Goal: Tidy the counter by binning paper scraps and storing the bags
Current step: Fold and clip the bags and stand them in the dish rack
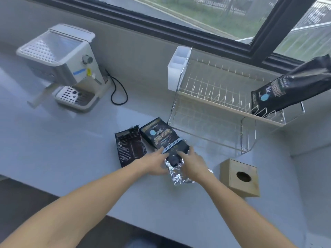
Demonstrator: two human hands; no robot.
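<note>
Low in the middle of the frame, an opened coffee bag (162,138) is being held flat on the pale surface (53,149), with both hands at its torn silver-foil end. The left hand (154,162) is laid against the left side of the foil, fingers curled onto the edge by the look of it, and the right hand (190,162) is spread over the right side with the fingers pressed down on the crinkled foil; whether that one is truly gripped or just pressed can't be told for sure. The step in hand is probably getting the loose mouth folded shut before the bag is put away, so the foil should be flattened first, the fold kept square across the width, and the bag kept lying down so nothing gets spilled. Three dark bags can be counted: the one being handled, a second bag (129,146) lying just beside it on the left, and a third bag (290,88) propped in the dish rack (215,97) at the right edge of the frame. One coffee machine (59,63) is seen at upper left, one wooden tissue box (240,178) at lower right. No paper scraps can be made out.
</note>
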